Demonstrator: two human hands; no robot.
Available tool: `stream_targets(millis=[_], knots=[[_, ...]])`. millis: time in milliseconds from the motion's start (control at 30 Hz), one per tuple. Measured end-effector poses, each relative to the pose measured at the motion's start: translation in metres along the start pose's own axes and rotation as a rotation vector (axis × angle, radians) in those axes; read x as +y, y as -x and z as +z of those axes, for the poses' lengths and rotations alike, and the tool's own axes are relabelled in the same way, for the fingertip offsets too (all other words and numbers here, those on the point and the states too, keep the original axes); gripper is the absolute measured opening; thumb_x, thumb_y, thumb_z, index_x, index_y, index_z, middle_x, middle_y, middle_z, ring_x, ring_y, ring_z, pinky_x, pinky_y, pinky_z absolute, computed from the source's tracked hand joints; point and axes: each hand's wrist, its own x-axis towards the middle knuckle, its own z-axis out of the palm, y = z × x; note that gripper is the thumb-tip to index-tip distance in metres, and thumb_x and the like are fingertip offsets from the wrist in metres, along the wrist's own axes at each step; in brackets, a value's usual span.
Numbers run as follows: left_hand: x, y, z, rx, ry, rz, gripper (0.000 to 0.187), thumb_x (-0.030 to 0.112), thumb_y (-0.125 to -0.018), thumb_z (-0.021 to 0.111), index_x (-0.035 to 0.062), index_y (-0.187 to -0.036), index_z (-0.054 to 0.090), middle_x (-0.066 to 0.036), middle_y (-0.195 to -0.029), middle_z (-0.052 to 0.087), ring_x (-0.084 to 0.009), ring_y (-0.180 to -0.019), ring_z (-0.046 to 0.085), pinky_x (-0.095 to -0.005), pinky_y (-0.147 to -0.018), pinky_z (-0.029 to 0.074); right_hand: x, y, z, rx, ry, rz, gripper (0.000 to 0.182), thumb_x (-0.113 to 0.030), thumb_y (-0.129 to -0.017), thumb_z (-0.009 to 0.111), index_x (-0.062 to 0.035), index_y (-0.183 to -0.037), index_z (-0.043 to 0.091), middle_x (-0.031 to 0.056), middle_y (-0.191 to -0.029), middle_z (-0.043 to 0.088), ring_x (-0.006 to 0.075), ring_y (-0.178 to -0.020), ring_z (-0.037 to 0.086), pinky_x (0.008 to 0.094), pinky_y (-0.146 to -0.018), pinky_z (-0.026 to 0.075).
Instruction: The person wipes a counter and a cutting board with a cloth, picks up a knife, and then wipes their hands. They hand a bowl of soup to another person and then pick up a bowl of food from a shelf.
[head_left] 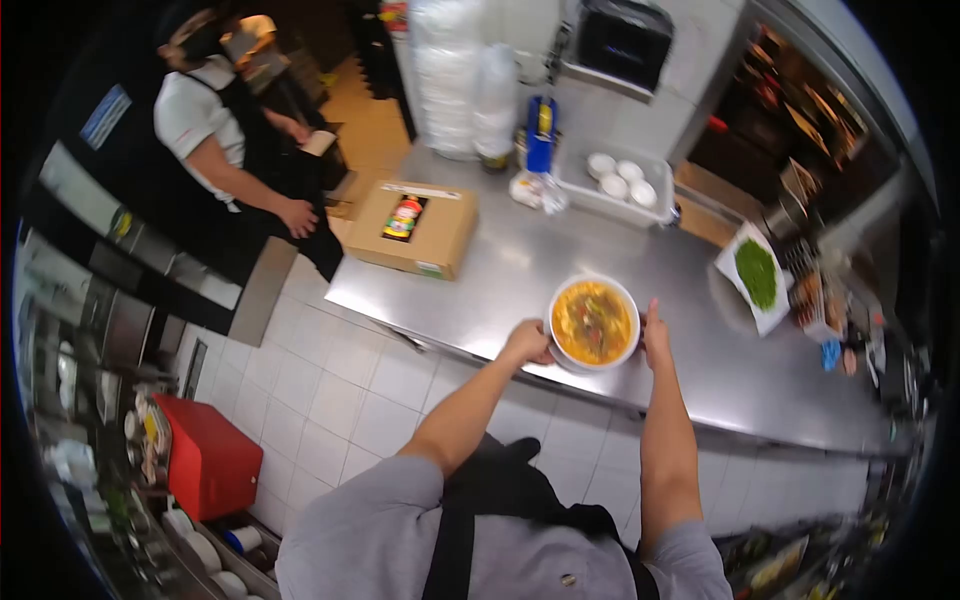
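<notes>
A white bowl of orange-yellow soup [592, 322] sits near the front edge of a steel counter [560, 250]. My left hand [527, 341] grips the bowl's left rim. On the bowl's right side, my right hand [654, 336] presses flat against the rim with its fingers pointing up. Both forearms reach forward from my grey shirt and dark apron.
A cardboard box [413, 229] with a sauce bottle on it lies at the counter's left end. A tray of small white bowls [617, 180], stacked plastic containers [450, 80] and a plate of chopped greens [757, 275] stand further back. Another person in a dark apron [240, 150] stands at left. A red box [208, 458] sits on the tiled floor.
</notes>
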Motion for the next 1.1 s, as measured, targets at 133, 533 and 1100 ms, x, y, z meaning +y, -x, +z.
stream_targets(millis=[133, 533, 1100], knots=[[-0.011, 0.026, -0.025, -0.012, 0.032, 0.018, 0.008, -0.001, -0.09, 0.054, -0.0048, -0.089, 0.047, -0.019, -0.076, 0.063, -0.0313, -0.064, 0.071, -0.0368, -0.054, 0.063, -0.013, -0.002, 0.051, -0.079, 0.179, -0.036, 0.085, -0.068, -0.093, 0.039, 0.0104, -0.115, 0.063, 0.0225, -0.108, 0.066, 0.0282, -0.101, 0.06, 0.0366, -0.092, 0.045], [0.011, 0.084, -0.109, 0.07, 0.164, 0.152, 0.012, 0.004, -0.093, 0.056, -0.0054, -0.1, 0.053, -0.017, -0.082, 0.066, -0.0273, -0.067, 0.071, -0.0342, -0.06, 0.063, -0.116, 0.057, 0.125, -0.185, 0.288, -0.23, 0.082, -0.064, -0.092, 0.044, 0.0131, -0.11, 0.063, 0.0279, -0.109, 0.065, 0.0335, -0.103, 0.06, 0.039, -0.095, 0.042], [0.09, 0.144, -0.288, 0.245, 0.278, 0.397, 0.02, 0.01, -0.092, 0.063, -0.0057, -0.103, 0.055, -0.013, -0.078, 0.067, -0.0175, -0.062, 0.067, -0.0258, -0.055, 0.056, -0.267, 0.082, 0.306, -0.401, 0.247, -0.367, 0.072, -0.061, -0.093, 0.042, 0.0056, -0.091, 0.069, 0.0157, -0.077, 0.067, 0.0258, -0.055, 0.064, 0.0365, -0.041, 0.048]])
